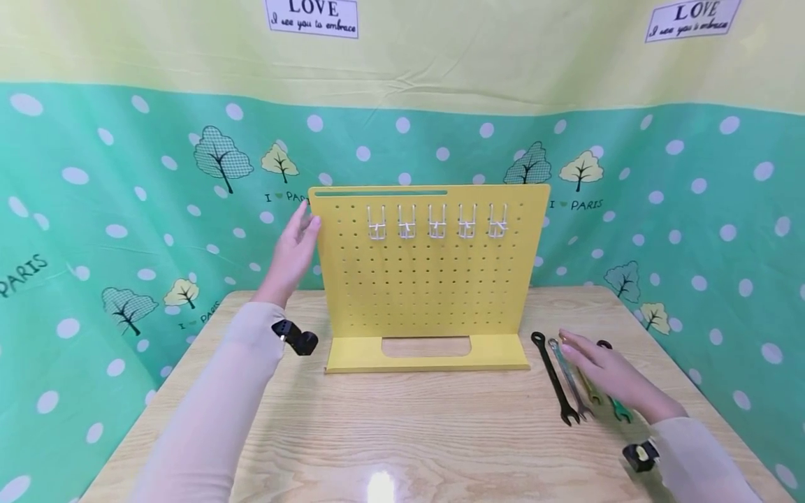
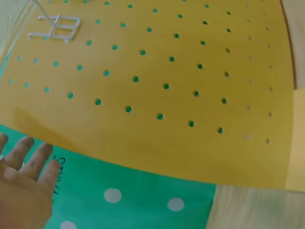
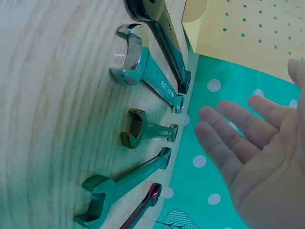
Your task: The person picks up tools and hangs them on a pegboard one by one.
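A yellow pegboard (image 1: 428,279) stands upright on its base, with several white wire hooks (image 1: 437,222) in a row near its top. My left hand (image 1: 294,250) is at the board's upper left edge, fingers extended; whether they touch it I cannot tell. Over the wrenches at the right hovers my right hand (image 1: 606,370), its fingers straight and holding nothing. Below it lie a black wrench (image 1: 555,377), a silver wrench (image 3: 155,76), a small brass-coloured wrench (image 3: 151,131), a green wrench (image 3: 131,183) and a red wrench (image 3: 140,208). In the head view the hand partly covers them.
The wooden table (image 1: 402,426) extends in front of the pegboard. Behind it hangs a green and cream curtain (image 1: 402,126) with dots and trees. A cut-out slot (image 1: 428,346) runs through the board's base.
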Motion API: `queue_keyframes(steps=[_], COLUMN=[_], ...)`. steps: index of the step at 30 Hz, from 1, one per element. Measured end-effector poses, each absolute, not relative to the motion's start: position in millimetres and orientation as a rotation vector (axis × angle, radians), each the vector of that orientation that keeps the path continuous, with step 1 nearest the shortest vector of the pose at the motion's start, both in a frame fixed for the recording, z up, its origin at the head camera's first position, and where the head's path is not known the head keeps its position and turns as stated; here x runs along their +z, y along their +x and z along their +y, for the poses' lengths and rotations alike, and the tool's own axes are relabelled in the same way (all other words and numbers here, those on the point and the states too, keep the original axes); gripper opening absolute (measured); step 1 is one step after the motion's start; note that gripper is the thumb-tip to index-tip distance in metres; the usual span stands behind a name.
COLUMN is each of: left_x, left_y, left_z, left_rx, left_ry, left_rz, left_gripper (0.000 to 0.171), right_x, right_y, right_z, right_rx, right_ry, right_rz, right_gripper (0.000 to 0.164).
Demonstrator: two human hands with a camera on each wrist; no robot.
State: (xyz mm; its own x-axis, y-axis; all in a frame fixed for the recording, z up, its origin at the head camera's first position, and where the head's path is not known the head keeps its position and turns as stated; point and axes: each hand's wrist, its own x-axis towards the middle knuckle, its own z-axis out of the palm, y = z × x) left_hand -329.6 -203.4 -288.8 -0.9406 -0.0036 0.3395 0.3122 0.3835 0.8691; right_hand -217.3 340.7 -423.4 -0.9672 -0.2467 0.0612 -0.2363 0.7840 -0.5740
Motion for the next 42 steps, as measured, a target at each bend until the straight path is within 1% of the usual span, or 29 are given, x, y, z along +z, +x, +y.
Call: queue_keyframes(steps=[12,21,27,31,42], left_x=[-269.9,-262.6,-261.0,-260.5,-260.4], left_y=[-346.3,-348.9,-350.4,-350.9,-350.3], left_z=[-184.5,-178.4,-174.1,-173.4,-171.9], left_rx=[-1.704,-1.687,-1.684,-1.705,-1.766], left_ry=[-0.172,-0.069,-0.045,-0.048,-0.035], left_rz=[-2.001,-1.978,-1.957,-1.942,-1.921], left_gripper=[0.048,0.042,0.037,0.036,0.032], right_x=[-426.9,-432.7,-435.1,-439.2,-448.2], right_y=[-216.3,-218.7,-220.4,-223.1,-230.8], right_z=[345.8,348.7,345.9,345.6,336.9], right_rx=[-1.043,-1.067,-1.054,-1.073,-1.014], right_ry=[-0.376,-0.329,-0.312,-0.247,-0.144], right_rz=[2.971,2.976,2.943,2.889,2.851], right_gripper=[0.056,0.046,0.048,0.049,0.044])
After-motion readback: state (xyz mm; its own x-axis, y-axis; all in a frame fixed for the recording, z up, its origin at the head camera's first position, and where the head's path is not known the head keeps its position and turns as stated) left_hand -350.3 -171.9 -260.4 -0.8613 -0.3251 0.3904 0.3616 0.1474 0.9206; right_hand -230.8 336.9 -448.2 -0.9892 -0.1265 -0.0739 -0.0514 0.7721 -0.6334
